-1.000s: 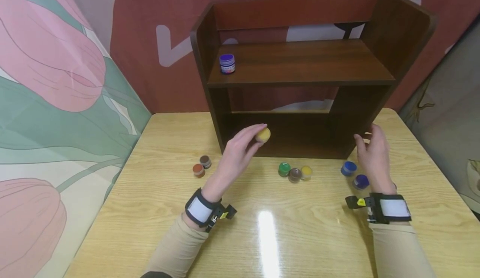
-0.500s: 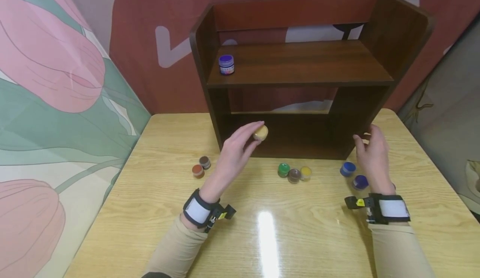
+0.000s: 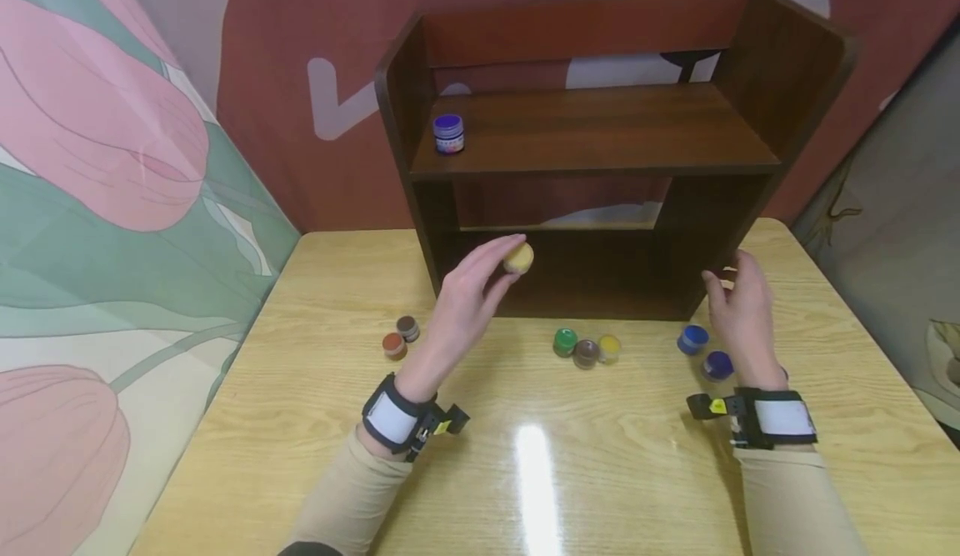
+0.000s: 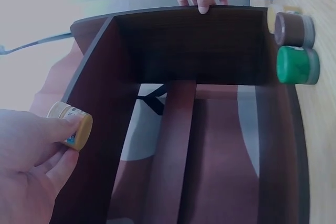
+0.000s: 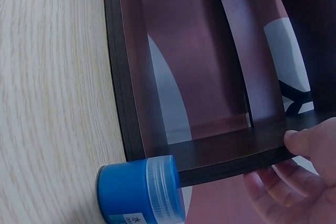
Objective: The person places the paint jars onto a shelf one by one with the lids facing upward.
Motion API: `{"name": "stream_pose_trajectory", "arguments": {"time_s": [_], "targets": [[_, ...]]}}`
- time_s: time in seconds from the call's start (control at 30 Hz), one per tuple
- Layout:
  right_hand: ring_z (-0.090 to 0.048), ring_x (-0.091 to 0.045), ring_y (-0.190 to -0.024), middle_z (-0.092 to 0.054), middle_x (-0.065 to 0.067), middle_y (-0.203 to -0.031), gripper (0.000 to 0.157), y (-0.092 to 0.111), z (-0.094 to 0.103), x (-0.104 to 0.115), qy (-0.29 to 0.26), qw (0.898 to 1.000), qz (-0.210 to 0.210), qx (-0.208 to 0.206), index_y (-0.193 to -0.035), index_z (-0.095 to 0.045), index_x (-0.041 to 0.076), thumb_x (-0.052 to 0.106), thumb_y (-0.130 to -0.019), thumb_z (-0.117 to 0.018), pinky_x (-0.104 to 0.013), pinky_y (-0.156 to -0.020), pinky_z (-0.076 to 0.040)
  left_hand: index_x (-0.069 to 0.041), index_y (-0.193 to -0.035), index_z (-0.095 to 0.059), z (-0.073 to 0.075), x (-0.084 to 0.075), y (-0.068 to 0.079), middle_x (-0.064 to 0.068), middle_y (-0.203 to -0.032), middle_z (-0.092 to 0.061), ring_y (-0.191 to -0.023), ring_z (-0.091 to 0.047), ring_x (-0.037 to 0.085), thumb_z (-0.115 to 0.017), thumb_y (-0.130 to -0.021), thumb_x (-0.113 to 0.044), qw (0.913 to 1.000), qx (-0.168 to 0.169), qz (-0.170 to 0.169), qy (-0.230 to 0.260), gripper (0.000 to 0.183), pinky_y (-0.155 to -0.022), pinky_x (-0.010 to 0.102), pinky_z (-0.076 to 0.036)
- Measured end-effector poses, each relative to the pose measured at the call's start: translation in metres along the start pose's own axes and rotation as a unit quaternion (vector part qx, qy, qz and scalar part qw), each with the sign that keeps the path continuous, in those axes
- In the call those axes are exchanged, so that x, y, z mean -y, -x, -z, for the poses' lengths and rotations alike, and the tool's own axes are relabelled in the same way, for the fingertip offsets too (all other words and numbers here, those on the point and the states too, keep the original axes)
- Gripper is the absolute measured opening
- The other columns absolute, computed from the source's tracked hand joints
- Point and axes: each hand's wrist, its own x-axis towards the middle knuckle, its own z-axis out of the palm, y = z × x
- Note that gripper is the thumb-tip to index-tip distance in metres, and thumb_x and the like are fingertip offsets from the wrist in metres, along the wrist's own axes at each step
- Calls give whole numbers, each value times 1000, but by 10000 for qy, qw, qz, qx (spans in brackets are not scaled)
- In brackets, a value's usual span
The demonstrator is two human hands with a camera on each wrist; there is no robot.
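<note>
My left hand point(image 3: 467, 293) pinches a small paint jar with a yellow lid point(image 3: 519, 258) between thumb and fingers, in front of the dark wooden shelf's point(image 3: 600, 135) lower compartment. In the left wrist view the jar point(image 4: 71, 124) is tilted, its label partly covered by my fingers. At the shelf's right side my right hand point(image 3: 744, 310) grips the side panel. The right wrist view has the thumb of that hand point(image 5: 315, 166) on the panel's edge and the fingers along its outer face. A purple-lidded paint jar point(image 3: 448, 134) stands at the left on the upper shelf.
On the wooden table point(image 3: 622, 448), green point(image 3: 565, 342), brown point(image 3: 587, 353) and yellow point(image 3: 610, 348) jars cluster before the shelf. Blue point(image 3: 693, 339) and dark-blue point(image 3: 717, 365) jars lie near my right hand. Orange-brown point(image 3: 393, 345) and dark-brown point(image 3: 407, 328) jars sit left of my left arm.
My left hand has risen a little and shifted slightly left with the yellow-lidded paint jar. My right hand keeps its place on the side panel. The head view has tilted up slightly.
</note>
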Motion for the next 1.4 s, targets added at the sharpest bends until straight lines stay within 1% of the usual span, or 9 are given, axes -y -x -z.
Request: {"name": "stream_pose_trajectory", "arguments": {"time_s": [0.4,0.63,0.93,1.1,1.23,1.4], "targets": [[-54,-47,-113,-52,-30,-126,43,1,1,-1,39,10000,-14,21,-135,-44,-7,18,-100,-50,-62,-87,-49,-6,-136,-57,8,-5,-14,13,-136,-61,-129,-54,21,-62,-93,-10,9995,-169,-276,-49,44,-109,28,-41],[-55,-46,-114,-52,-29,-128,43,1,2,-1,72,9999,-80,95,-137,-43,-4,18,-100,-49,-62,-88,-50,-6,-136,-57,15,-10,-22,13,-137,-61,-129,-54,21,-62,-93,-11,9992,-213,-320,-58,44,-110,29,-41],[-55,-46,-115,-52,-29,-129,43,2,3,-2,62,9998,-102,128,-137,-43,-4,18,-101,-49,-62,-88,-50,-6,-137,-57,19,-13,-29,12,-137,-60,-130,-53,20,-61,-94,-10,9991,-193,-361,-54,43,-110,29,-40],[-55,-47,-114,-53,-29,-129,43,0,2,-2,23,9999,-23,109,-137,-43,-4,18,-100,-49,-62,-88,-50,-5,-136,-58,23,-14,-35,14,-136,-61,-128,-55,22,-62,-93,-10,9981,-382,-478,-31,43,-109,30,-41],[-55,-47,-113,-52,-30,-128,43,0,1,-1,-28,10000,1,82,-136,-44,-6,18,-100,-50,-62,-87,-50,-4,-135,-58,29,-14,-40,14,-134,-62,-126,-56,23,-63,-92,-10,9973,-534,-498,-51,43,-108,30,-43],[-54,-47,-113,-52,-30,-128,43,0,1,0,-15,10000,-7,72,-136,-44,-6,18,-100,-50,-62,-87,-50,-5,-135,-59,33,-15,-45,14,-133,-62,-124,-58,23,-63,-93,-11,9969,-639,-467,-23,43,-102,29,-49]]}}
